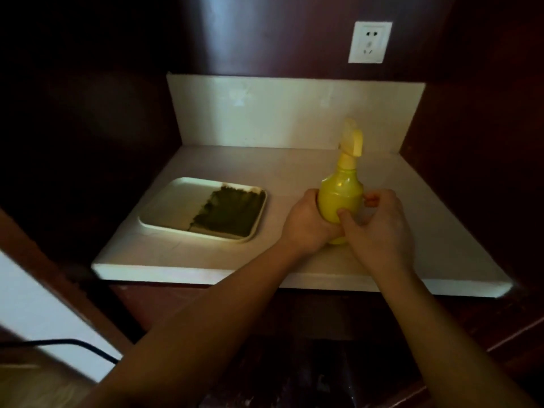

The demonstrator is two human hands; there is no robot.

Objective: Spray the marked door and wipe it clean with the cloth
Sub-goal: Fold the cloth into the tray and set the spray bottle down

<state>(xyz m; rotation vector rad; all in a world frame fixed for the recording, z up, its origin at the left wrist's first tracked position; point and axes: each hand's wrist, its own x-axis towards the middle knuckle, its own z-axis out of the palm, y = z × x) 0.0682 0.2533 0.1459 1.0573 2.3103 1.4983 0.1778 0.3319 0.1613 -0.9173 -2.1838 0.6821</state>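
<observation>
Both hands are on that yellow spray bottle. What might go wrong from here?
1. The wall socket sits above and behind the spray bottle; a stray squirt might wet it.
2. The left hand and right hand both grip the bottle's body, not its trigger, so regripping might let it slip or tip on the counter.
3. The cloth lies in the tray to the left; with neither hand free, sprayed liquid might run before it gets wiped.

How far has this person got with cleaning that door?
Barely begun. Nothing looks done: the cloth lies untouched in its tray. In hand: the left hand and right hand both grip the upright spray bottle at the counter. Left to do: spray the door, then wipe it. No marked door shows in this view.
</observation>
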